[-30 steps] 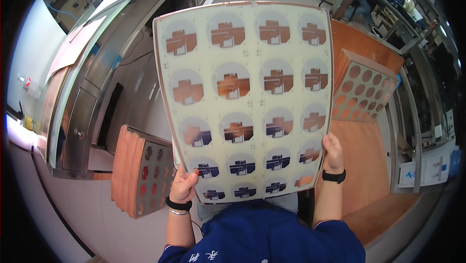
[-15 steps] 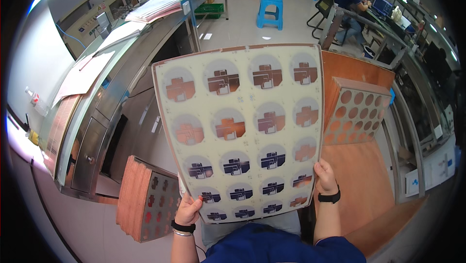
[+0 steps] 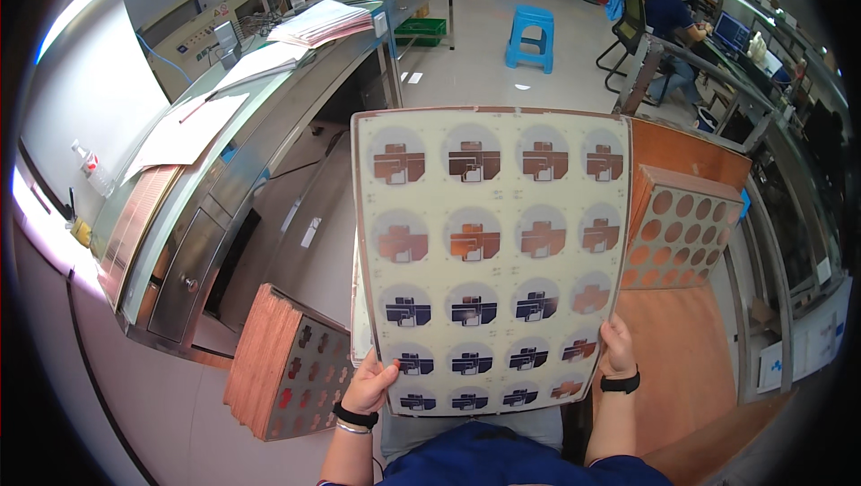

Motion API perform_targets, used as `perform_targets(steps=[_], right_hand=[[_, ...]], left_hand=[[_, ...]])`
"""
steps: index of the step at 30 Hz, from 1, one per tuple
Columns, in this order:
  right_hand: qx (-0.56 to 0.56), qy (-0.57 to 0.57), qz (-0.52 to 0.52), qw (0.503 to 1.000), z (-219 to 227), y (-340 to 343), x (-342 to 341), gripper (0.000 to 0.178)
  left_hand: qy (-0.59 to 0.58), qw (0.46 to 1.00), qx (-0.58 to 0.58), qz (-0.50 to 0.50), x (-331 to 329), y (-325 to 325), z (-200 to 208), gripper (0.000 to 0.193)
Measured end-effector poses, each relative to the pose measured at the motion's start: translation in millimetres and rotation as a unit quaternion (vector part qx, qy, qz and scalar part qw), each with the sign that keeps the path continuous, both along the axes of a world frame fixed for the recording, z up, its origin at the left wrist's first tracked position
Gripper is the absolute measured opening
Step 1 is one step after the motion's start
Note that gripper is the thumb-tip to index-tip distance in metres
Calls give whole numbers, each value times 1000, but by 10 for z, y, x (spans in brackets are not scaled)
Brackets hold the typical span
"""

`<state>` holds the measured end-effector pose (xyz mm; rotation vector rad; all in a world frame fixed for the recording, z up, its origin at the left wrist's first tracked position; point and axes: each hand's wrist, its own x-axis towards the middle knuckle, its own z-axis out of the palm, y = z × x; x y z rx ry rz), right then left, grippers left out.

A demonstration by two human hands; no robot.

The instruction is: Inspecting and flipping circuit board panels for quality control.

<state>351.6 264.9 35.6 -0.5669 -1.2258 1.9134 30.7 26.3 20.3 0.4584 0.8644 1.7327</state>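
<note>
A large cream circuit board panel (image 3: 437,273) with rows of round copper-patterned pieces is held up in front of me. My left hand (image 3: 370,385) is closed on its lower left edge, thumb on the face. On the lower right edge, my right hand (image 3: 616,348) grips the same panel. Both wrists wear black bands. To the left below stands a stack of patterned panels (image 3: 269,356), its copper-coloured edges facing me. At the right, another stack of panels (image 3: 679,228) with round copper discs leans on a wooden board.
A glass-topped steel bench (image 3: 179,208) runs along the left, bearing papers (image 3: 323,21) and bottles. A blue stool (image 3: 531,38) stands on the floor ahead. A wooden surface (image 3: 673,342) and metal frame are at the right. A co-worker (image 3: 673,15) sits at a far desk.
My view has turned slightly left and up, so the surroundings sit further right and lower. The panel now appears more upright. Both hands keep hold of its edges.
</note>
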Motion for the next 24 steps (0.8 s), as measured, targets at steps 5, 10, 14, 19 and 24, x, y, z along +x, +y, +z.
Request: perform_targets(steps=[5, 10, 14, 19, 24], right_hand=[[-2, 66, -47, 997, -33, -145, -34, 49], [-9, 111, -192, 975, 18, -158, 99, 46], [-60, 183, -345, 919, 336, -88, 530, 41], [30, 104, -507, 855, 285, -4, 1432, 38], [-7, 23, -622, 783, -112, 122, 1976, 36]], left_hand=[[33, 999, -10, -25, -50, 270, 69, 49], [53, 986, 5, 155, -110, 493, 409, 53], [51, 987, -7, 152, -74, 503, 369, 46], [51, 992, -47, 106, -43, 510, 246, 43], [40, 994, -60, 87, 23, 588, 269, 42]])
